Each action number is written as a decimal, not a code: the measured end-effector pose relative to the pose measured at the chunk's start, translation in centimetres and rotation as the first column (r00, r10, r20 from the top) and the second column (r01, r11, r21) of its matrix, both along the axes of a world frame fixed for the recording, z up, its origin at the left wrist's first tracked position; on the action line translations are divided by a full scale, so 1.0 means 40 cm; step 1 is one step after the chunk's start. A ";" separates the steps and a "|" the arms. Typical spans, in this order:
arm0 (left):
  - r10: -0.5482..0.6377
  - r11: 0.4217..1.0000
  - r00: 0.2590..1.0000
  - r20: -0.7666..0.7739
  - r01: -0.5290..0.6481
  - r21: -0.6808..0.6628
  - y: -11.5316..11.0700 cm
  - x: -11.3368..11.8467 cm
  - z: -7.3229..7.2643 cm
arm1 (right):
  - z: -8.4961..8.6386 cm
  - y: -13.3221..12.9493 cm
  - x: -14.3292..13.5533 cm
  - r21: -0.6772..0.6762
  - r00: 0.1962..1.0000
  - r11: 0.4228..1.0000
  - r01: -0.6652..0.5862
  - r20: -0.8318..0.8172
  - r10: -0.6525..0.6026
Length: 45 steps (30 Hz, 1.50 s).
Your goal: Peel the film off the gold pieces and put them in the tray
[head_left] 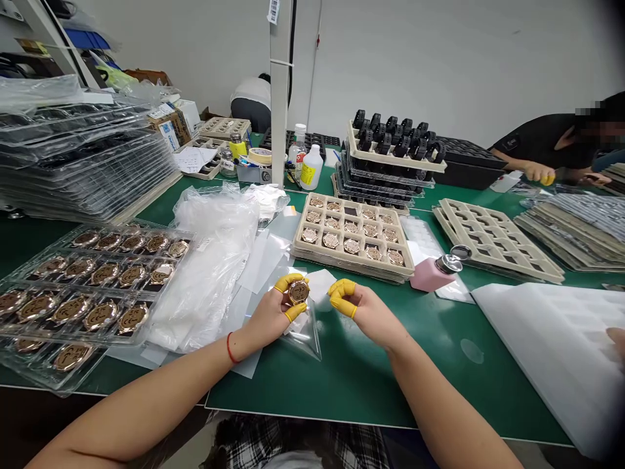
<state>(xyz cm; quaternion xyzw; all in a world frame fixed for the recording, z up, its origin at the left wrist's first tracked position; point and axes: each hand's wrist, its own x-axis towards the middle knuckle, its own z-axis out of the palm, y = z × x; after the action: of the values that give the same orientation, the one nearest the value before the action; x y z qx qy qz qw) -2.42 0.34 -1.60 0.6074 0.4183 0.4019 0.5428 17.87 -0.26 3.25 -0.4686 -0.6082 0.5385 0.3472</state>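
Gripping a rose-gold watch case (299, 292) in the left hand (268, 316) over a plastic bag (310, 344), with the right hand (368, 311) curled nearby, unclear whether pinching anything, apparently at close handling, likely calling for steadiness next.

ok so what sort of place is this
Probably a watch assembly or inspection workshop: a beige tray holds rows of rose-gold, watch-like parts, black watches stand nearby, and the left hand and right hand wear yellow finger cots.
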 end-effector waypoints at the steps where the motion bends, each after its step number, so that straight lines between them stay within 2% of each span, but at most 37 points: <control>1: 0.001 1.000 1.000 0.018 -0.001 -0.029 0.001 0.002 -0.002 | 0.001 -0.002 -0.002 -0.025 0.998 1.000 0.012 -0.058 -0.014; 4: -0.036 0.995 0.996 0.078 0.043 -0.090 -0.005 0.012 -0.002 | -0.011 -0.009 -0.027 -0.137 0.973 0.990 0.035 -0.223 -0.065; 8: -0.089 0.989 0.992 0.093 0.100 -0.110 -0.022 0.021 0.011 | -0.032 -0.016 -0.063 -0.219 0.952 0.976 0.002 -0.297 -0.068; 21: -0.136 0.983 0.990 0.045 0.141 -0.120 -0.029 0.018 0.023 | -0.028 -0.017 -0.066 -0.240 0.969 0.970 0.046 -0.224 -0.101; 28: -0.136 0.981 0.988 0.068 0.143 -0.129 -0.029 0.019 0.020 | -0.043 -0.018 -0.071 -0.218 0.979 0.973 0.072 -0.173 -0.111; 31: -0.126 0.975 0.987 0.097 0.141 -0.169 -0.028 0.021 0.018 | -0.046 -0.017 -0.065 -0.107 0.994 0.990 0.087 -0.052 -0.093; 33: -0.116 0.961 0.982 0.151 0.150 -0.232 -0.025 0.024 0.017 | -0.045 -0.013 -0.047 0.119 0.976 0.984 0.134 0.154 -0.151; 34: -0.113 0.952 0.979 0.171 0.156 -0.265 -0.023 0.025 0.015 | -0.046 -0.010 -0.033 0.255 0.934 0.957 0.142 0.285 -0.214; 36: -0.117 0.932 0.977 0.179 0.170 -0.319 -0.019 0.025 0.012 | -0.053 0.000 0.004 0.443 0.766 0.890 0.106 0.534 -0.357; 37: -0.124 0.924 0.977 0.174 0.178 -0.338 -0.017 0.025 0.009 | -0.061 0.005 0.024 0.467 0.659 0.881 0.080 0.638 -0.398; 39: -0.142 0.911 0.974 0.178 0.198 -0.361 -0.012 0.024 0.005 | -0.084 0.014 0.061 0.416 0.482 0.907 0.065 0.783 -0.393; 40: -0.149 0.908 0.971 0.187 0.209 -0.364 -0.010 0.024 0.002 | -0.096 0.018 0.076 0.373 0.436 0.925 0.077 0.821 -0.368; 42: -0.157 0.904 0.967 0.201 0.222 -0.366 -0.007 0.023 -0.003 | -0.116 0.020 0.096 0.289 0.432 0.952 0.102 0.849 -0.304; 43: -0.158 0.903 0.967 0.202 0.224 -0.367 -0.007 0.024 -0.006 | -0.122 0.018 0.098 0.259 0.464 0.959 0.114 0.840 -0.282; 45: -0.168 0.903 0.965 0.201 0.232 -0.362 -0.007 0.024 -0.010 | -0.121 0.006 0.089 0.265 0.576 0.957 0.119 0.766 -0.284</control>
<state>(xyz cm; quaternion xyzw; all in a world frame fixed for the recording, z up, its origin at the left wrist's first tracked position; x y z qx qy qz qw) -1.47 0.07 -2.01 0.4942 0.3775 0.3033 0.7220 21.41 -0.01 -1.61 -0.6913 -0.6881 0.1705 0.1402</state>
